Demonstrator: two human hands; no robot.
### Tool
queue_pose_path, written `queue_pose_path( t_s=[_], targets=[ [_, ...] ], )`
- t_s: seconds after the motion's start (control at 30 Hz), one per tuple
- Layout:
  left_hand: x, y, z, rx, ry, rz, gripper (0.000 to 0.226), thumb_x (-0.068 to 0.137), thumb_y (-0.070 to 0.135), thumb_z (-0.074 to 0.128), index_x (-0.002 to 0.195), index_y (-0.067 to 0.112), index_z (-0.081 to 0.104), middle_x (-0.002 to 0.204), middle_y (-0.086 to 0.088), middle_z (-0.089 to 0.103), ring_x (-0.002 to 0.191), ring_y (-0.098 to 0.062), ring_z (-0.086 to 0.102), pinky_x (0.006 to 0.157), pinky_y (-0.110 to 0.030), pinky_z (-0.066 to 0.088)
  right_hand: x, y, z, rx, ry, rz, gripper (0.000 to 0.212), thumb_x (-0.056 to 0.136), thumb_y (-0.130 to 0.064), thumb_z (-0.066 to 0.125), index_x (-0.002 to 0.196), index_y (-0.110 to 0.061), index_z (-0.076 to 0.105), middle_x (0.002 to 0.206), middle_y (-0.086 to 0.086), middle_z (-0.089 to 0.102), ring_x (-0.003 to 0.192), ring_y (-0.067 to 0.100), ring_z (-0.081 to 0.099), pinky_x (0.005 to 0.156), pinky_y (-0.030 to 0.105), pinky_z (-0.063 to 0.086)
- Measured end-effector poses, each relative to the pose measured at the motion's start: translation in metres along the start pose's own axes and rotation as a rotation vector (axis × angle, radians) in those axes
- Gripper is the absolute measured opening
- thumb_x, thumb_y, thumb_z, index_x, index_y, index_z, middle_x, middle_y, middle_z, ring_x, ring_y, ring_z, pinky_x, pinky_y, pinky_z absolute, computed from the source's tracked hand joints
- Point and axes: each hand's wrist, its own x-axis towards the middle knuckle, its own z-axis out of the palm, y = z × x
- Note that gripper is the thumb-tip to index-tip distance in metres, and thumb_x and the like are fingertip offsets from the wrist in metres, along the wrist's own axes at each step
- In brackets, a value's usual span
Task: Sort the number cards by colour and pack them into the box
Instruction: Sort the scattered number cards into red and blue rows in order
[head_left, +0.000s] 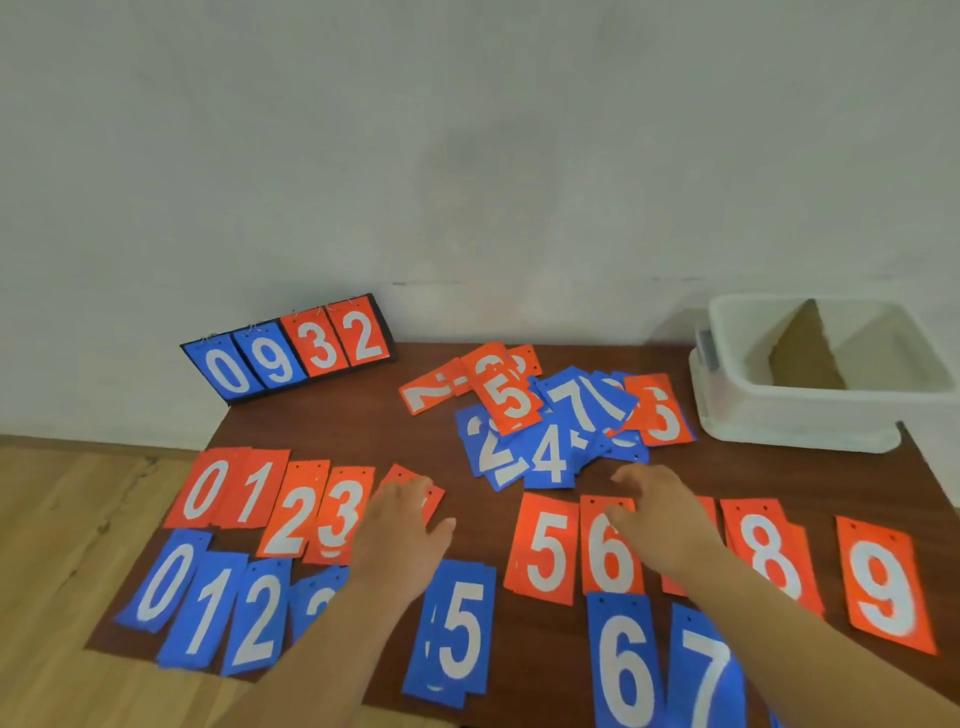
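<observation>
Sorting looks roughly two-thirds done, and packing has not begun. On the bench (540, 649) two rows lie in number order. The red row (550, 545) runs 0, 1, 2, 3, then 5, 6, 8, 9, with the 4 and 7 places hidden under the hands. The blue row (166, 582), nearer the person, shows 0, 1, 2, a half-hidden card, 5, 6 and 7 — no blue 8 or 9 is in view. Behind the rows lies the mixed pile (550, 431), red and blue cards overlapping at all angles, yet to be sorted. The box (789, 415) stands at the far right corner of the bench, well apart from the rows, and nothing shows inside it but a cardboard divider (802, 353).

The left hand (402, 525) lies palm down, fingers stretched flat on a red card beside the 3, gripping nothing. The right hand (660, 514) reaches flat across the red 6 and its neighbour, fingers straight, also holding nothing.

A scoreboard stand (291, 353) reading 0 9 3 2 leans at the far left by the wall — its cards hang on rings and may need freeing. The forearms cover part of both rows, so some cards cannot be read, and the overlapped pile could slide when picked from.
</observation>
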Motion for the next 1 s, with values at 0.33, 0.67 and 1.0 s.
queue_pose_path(
  t_s=[0.33,0.67,1.0],
  targets=[
    [0.129,-0.027,0.002,-0.023,-0.098,-0.045,0.063,0.087,0.049,0.070,0.143,0.032,0.046,0.137,-0.002,0.048,0.127,-0.023,0.049,0.103,-0.039,0.046,0.100,-0.016,0.017,-0.001,0.019,0.088,0.040,0.087,-0.030,0.071,0.125,-0.022,0.062,0.131,0.004,0.053,0.094,0.015,0.057,0.079,0.025,0.045],
    [0.269,-0.046,0.037,0.049,-0.202,-0.037,0.067,0.085,0.051,0.070,0.142,0.029,0.044,0.137,-0.006,0.044,0.126,-0.031,0.045,0.104,-0.047,0.044,0.240,-0.026,0.042,-0.190,0.015,0.229,0.051,0.084,-0.041,0.074,0.128,-0.023,0.057,0.128,0.013,0.054,0.084,0.027,0.066,0.072,0.036,0.056],
    [0.324,-0.057,0.059,0.099,-0.246,-0.084,0.076,0.079,0.046,0.077,0.143,0.034,0.039,0.140,-0.002,0.045,0.129,-0.028,0.044,0.104,-0.047,0.043,0.272,-0.003,0.057,-0.119,-0.018,0.363,0.063,0.068,-0.036,0.092,0.118,-0.018,0.057,0.122,0.008,0.053,0.090,0.020,0.053,0.067,0.029,0.044]
  ],
)
